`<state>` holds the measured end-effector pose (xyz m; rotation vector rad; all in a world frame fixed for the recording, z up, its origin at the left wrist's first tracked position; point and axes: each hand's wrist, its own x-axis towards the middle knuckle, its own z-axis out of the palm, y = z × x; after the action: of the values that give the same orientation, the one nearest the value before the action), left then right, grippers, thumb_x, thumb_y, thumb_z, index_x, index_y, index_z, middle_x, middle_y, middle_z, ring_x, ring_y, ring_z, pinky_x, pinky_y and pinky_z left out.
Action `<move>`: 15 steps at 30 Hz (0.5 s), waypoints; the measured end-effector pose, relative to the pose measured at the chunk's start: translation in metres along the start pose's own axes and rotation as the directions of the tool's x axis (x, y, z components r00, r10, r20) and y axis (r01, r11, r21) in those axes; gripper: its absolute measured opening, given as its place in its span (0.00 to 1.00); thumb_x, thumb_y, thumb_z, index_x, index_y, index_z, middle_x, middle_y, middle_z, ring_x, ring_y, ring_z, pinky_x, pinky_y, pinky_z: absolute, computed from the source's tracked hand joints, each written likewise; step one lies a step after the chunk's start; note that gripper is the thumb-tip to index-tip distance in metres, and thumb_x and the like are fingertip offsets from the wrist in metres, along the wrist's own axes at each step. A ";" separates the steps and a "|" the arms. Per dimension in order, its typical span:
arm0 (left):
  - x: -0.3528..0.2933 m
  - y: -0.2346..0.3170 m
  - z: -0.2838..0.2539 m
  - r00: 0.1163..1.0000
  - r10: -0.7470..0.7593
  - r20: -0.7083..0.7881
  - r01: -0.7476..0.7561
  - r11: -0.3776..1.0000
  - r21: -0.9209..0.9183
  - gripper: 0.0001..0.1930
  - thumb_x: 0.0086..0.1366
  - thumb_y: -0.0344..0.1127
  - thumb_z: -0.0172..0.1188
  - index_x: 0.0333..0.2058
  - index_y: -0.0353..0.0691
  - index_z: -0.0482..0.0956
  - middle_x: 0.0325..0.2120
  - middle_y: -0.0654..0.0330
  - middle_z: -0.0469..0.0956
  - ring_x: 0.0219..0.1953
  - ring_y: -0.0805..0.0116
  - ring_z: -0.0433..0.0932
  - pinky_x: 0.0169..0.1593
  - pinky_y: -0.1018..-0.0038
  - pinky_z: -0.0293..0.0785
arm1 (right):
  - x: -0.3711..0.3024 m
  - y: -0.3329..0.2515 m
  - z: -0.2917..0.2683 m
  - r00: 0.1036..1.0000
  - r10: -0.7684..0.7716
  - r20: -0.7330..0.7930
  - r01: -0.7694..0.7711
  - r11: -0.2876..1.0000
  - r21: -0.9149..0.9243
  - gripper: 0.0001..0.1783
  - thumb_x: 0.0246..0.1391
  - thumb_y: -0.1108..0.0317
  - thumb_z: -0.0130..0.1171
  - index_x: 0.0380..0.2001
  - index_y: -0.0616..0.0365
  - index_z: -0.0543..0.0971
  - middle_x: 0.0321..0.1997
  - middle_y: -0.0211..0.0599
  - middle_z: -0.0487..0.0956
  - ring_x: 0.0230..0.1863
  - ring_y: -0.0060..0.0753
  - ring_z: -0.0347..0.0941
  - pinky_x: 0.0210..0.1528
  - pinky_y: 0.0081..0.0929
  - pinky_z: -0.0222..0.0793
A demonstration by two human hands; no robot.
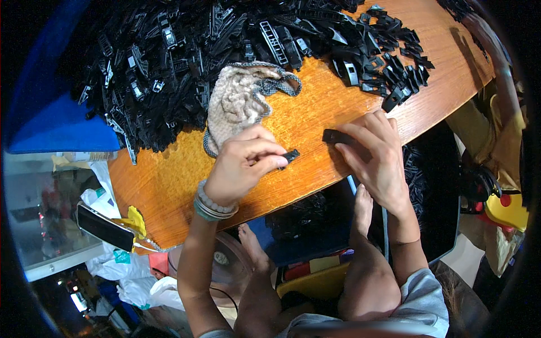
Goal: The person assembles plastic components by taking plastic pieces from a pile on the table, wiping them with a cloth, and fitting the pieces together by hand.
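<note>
My left hand (245, 162), with bracelets at the wrist, pinches a small black plastic part (289, 158) between thumb and fingers above the wooden table (304, 186). To its right, my right hand (376, 151) grips a longer black plastic piece (338, 137), whose far end lies under my fingers. The two pieces are apart. Just beyond my left hand lies a crumpled beige cloth (234, 104) with a grey edging. A large heap of black plastic parts (163, 73) covers the far left of the table, and smaller black parts (394, 70) spread to the right.
A phone (105, 226) on a yellow holder (135, 221) stands at the table's left corner, with white plastic bags (129, 276) below. Under the near edge sits a dark bin (425, 197) of black parts. At right, another person's arm (496, 56) reaches in beside a yellow stool (507, 213).
</note>
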<state>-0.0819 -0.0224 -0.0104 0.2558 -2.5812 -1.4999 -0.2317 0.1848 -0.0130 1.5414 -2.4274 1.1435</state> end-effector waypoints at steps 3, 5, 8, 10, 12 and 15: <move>0.003 0.005 -0.001 0.997 0.024 -0.076 -0.017 0.995 0.097 0.05 0.57 0.25 0.66 0.31 0.30 0.80 0.26 0.58 0.74 0.29 0.69 0.75 0.33 0.74 0.69 | 0.000 0.000 0.002 1.000 -0.002 -0.008 0.002 0.999 0.038 0.15 0.44 0.72 0.66 0.39 0.61 0.81 0.34 0.38 0.74 0.39 0.40 0.68 0.44 0.33 0.62; 0.007 0.006 0.000 0.953 0.185 -0.240 -0.083 0.921 0.382 0.06 0.58 0.26 0.66 0.32 0.30 0.80 0.26 0.56 0.73 0.30 0.64 0.75 0.35 0.71 0.70 | 0.000 -0.004 0.004 1.000 0.010 0.003 -0.010 0.998 0.068 0.14 0.45 0.72 0.66 0.39 0.61 0.81 0.35 0.38 0.75 0.39 0.41 0.68 0.44 0.33 0.63; -0.006 0.011 0.002 0.927 0.135 -0.350 0.002 0.930 0.366 0.08 0.53 0.26 0.68 0.31 0.30 0.80 0.27 0.54 0.73 0.31 0.60 0.75 0.36 0.69 0.71 | 0.002 -0.003 0.006 0.999 0.038 0.030 -0.040 0.995 0.087 0.14 0.46 0.73 0.66 0.38 0.62 0.81 0.35 0.39 0.76 0.40 0.42 0.69 0.44 0.34 0.65; -0.030 0.016 -0.002 0.937 0.132 -0.322 0.013 0.912 0.410 0.11 0.50 0.25 0.69 0.33 0.29 0.80 0.28 0.54 0.73 0.32 0.60 0.76 0.38 0.69 0.72 | 0.004 -0.006 0.009 0.998 0.046 0.041 -0.049 0.996 0.080 0.13 0.46 0.73 0.66 0.38 0.62 0.81 0.34 0.40 0.76 0.40 0.43 0.70 0.44 0.35 0.66; -0.044 0.018 0.006 0.942 0.050 -0.332 0.072 0.935 0.348 0.10 0.51 0.24 0.68 0.33 0.29 0.80 0.28 0.54 0.74 0.32 0.60 0.76 0.38 0.70 0.72 | 0.011 -0.011 0.016 0.999 0.015 0.038 -0.028 0.933 0.359 0.13 0.46 0.72 0.66 0.38 0.63 0.81 0.33 0.42 0.77 0.39 0.44 0.71 0.44 0.35 0.67; -0.046 0.013 0.011 0.941 -0.013 -0.338 0.103 0.963 0.249 0.10 0.52 0.22 0.67 0.35 0.29 0.81 0.30 0.53 0.75 0.33 0.59 0.77 0.38 0.71 0.73 | 0.020 -0.016 0.030 0.989 -0.095 0.111 0.028 0.866 0.500 0.13 0.47 0.72 0.66 0.38 0.64 0.82 0.33 0.42 0.78 0.39 0.44 0.71 0.45 0.36 0.67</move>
<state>-0.0401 0.0028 -0.0064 0.5701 -2.5018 -1.0143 -0.2190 0.1477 -0.0181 1.8576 -2.2428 1.8183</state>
